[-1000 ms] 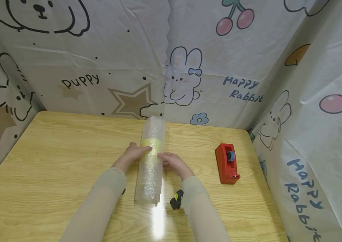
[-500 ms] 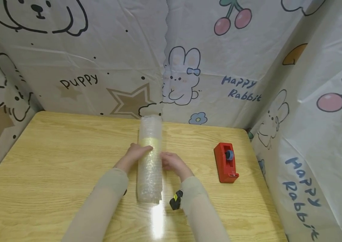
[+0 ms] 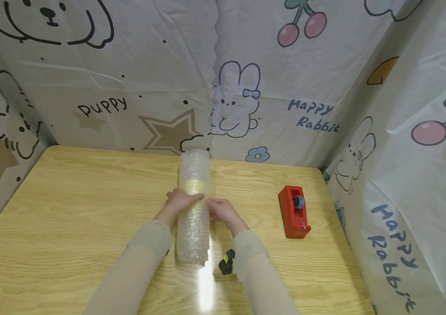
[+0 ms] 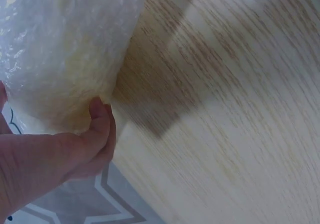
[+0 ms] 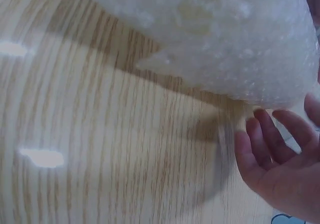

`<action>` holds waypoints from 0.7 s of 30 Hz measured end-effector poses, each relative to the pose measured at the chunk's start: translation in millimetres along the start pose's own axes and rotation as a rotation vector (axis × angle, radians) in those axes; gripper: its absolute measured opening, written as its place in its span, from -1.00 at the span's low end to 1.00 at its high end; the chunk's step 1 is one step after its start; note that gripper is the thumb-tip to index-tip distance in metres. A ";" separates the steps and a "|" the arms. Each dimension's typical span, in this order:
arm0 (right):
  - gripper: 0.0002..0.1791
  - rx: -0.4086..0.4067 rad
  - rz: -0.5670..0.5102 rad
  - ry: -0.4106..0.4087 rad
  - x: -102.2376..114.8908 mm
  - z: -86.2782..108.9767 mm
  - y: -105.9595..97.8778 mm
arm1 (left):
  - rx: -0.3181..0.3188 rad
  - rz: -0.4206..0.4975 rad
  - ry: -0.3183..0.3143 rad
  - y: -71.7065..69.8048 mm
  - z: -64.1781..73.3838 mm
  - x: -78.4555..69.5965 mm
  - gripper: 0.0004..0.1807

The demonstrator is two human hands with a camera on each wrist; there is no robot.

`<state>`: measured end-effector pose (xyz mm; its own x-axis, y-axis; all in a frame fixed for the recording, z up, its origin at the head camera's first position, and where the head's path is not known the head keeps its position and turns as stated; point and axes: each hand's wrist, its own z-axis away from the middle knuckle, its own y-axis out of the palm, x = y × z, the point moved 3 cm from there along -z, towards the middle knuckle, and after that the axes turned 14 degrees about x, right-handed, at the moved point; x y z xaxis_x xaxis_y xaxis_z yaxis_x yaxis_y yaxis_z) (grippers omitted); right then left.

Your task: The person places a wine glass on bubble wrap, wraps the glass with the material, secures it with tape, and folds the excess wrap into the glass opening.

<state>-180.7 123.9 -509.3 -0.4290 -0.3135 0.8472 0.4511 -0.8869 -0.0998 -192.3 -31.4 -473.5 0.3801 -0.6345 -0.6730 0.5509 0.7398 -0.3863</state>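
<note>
A long roll of bubble wrap (image 3: pixel 193 232) lies on the wooden table, pointing away from me, with something yellow showing through its middle. My left hand (image 3: pixel 181 201) holds its left side, thumb laid across the top. In the left wrist view the fingers (image 4: pixel 102 121) curl in against the wrap. At the right side is my right hand (image 3: pixel 223 212), its thumb and fingertips gripping the roll's edge. The right wrist view has these half-bent fingers (image 5: pixel 267 136) right at the rim of the wrap, where a loose pointed corner (image 5: pixel 155 63) sticks out.
A red tape dispenser (image 3: pixel 295 214) with a small blue roll stands toward the right of the table (image 3: pixel 89 192). By the right cuff is a small black object (image 3: pixel 226 262) with a yellow mark. Patterned cloth (image 3: pixel 159 65) walls in the back and sides.
The roll has shifted slightly left and turned straighter. My left thumb reaches farther across it. My right fingertips, on its top a second ago, slipped to the side and are now at its right edge.
</note>
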 end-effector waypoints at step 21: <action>-0.45 -0.111 -0.035 0.011 -2.6 -5.7 3.1 | -0.018 0.032 0.005 -1.2 -1.0 7.0 0.10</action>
<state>-182.6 120.0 -514.9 -0.4520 -0.2846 0.8454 0.3462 -0.9294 -0.1278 -191.1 -36.4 -478.3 0.3937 -0.6094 -0.6883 0.5252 0.7636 -0.3756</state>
